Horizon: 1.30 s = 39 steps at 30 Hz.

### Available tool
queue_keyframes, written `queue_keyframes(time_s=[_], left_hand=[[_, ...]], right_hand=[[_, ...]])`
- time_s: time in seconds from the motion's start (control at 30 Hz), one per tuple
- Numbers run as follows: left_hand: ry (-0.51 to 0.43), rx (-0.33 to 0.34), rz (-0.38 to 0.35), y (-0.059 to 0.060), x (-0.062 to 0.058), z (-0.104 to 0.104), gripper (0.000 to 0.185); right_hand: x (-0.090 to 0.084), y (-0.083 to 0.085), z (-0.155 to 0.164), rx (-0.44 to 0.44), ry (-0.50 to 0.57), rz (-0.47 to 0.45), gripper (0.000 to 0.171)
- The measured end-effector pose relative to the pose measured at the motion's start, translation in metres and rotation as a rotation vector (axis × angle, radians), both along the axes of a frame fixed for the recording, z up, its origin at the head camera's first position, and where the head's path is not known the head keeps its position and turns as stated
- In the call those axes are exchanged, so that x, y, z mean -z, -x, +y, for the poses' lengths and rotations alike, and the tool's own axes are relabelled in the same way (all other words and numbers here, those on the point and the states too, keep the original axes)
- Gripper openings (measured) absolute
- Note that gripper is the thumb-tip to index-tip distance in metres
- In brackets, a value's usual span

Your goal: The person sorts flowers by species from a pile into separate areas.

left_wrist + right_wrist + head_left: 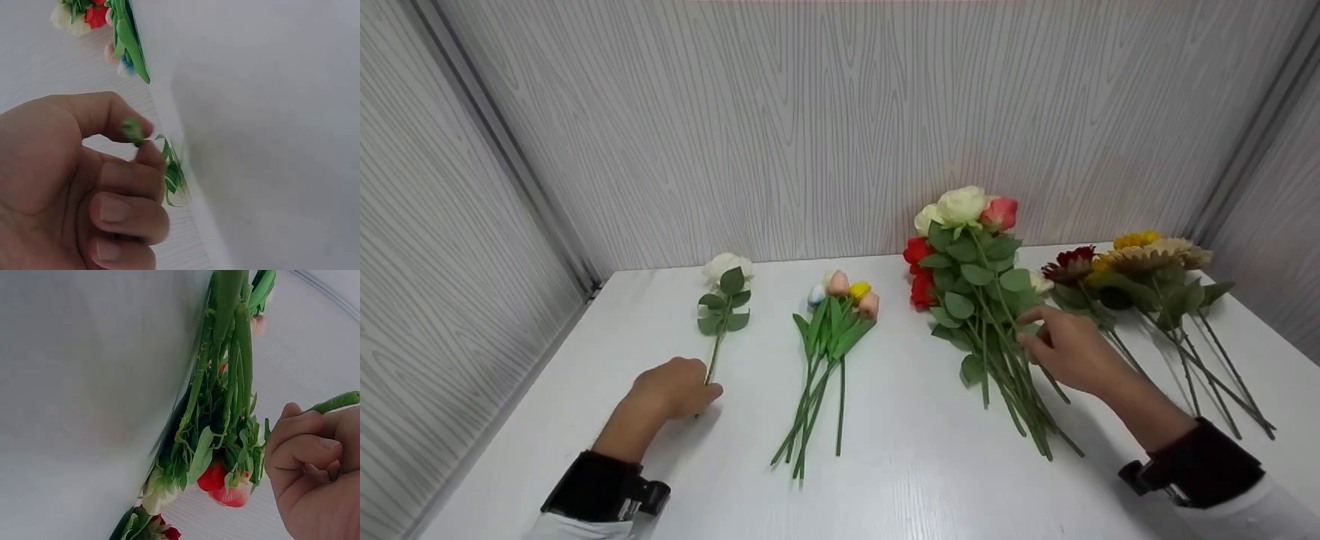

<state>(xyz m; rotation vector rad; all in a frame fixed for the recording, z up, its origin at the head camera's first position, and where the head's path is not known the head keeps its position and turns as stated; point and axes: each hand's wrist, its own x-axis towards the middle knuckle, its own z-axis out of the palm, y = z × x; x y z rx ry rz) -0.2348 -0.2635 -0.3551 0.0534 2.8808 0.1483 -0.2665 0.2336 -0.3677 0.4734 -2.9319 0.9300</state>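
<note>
Four lots of flowers lie across the white table [900, 480], stems pointing to the near edge. Bare lanes run between them — a fairly wide one between the single white rose [725, 300] and the tulip bunch [829, 352], another between the tulips and the rose bunch [982, 300]. The rose bunch and the sunflower bunch [1162, 300] nearly touch at their leaves; the right hand [1069, 349] fills that gap. The left hand [675, 388] sits at the white rose's stem end. The near strip of table, below the stem tips, lies open from side to side. Grey wood-grain walls [840, 127] close the back and both sides — flower heads lean close to the back wall.
</note>
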Motion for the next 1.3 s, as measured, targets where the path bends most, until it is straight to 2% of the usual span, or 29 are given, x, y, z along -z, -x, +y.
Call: queue_keyframes(time_s=[0.13, 0.3, 0.4, 0.53, 0.63, 0.8, 0.9, 1.03, 1.2, 1.3], left_hand=[[-0.031, 0.020, 0.153, 0.004, 0.000, 0.006, 0.033], [-0.063, 0.012, 0.270, 0.004, -0.003, 0.015, 0.035], [-0.079, 0.017, 0.342, 0.002, -0.005, 0.022, 0.035], [-0.074, 0.063, 0.490, -0.004, -0.009, 0.037, 0.035], [-0.053, 0.148, 0.624, -0.012, -0.010, 0.052, 0.036], [0.023, 0.344, 0.844, -0.030, -0.011, 0.084, 0.035], [0.041, 0.437, 0.918, -0.044, -0.012, 0.104, 0.034], [0.000, 0.558, 0.979, -0.065, -0.011, 0.133, 0.031], [-0.056, 0.800, 1.107, -0.094, -0.004, 0.166, 0.031], [-0.051, 0.902, 1.168, -0.105, 0.000, 0.178, 0.035]], right_hand=[[0.002, -0.001, 0.000, -0.028, 0.002, -0.047, 0.033], [0.004, -0.003, 0.000, -0.043, -0.012, -0.096, 0.024], [0.004, -0.005, -0.002, -0.050, -0.037, -0.063, 0.017], [0.001, -0.008, -0.007, -0.038, -0.069, 0.040, 0.011], [-0.003, -0.014, -0.013, -0.030, -0.068, 0.082, 0.009], [-0.012, -0.030, -0.031, -0.079, -0.010, 0.069, 0.009], [-0.017, -0.043, -0.045, -0.154, 0.060, 0.030, 0.008], [-0.022, -0.066, -0.065, -0.320, 0.208, -0.110, 0.015], [-0.019, -0.100, -0.088, -0.608, 0.441, -0.317, 0.025], [-0.016, -0.116, -0.097, -0.736, 0.581, -0.378, 0.020]])
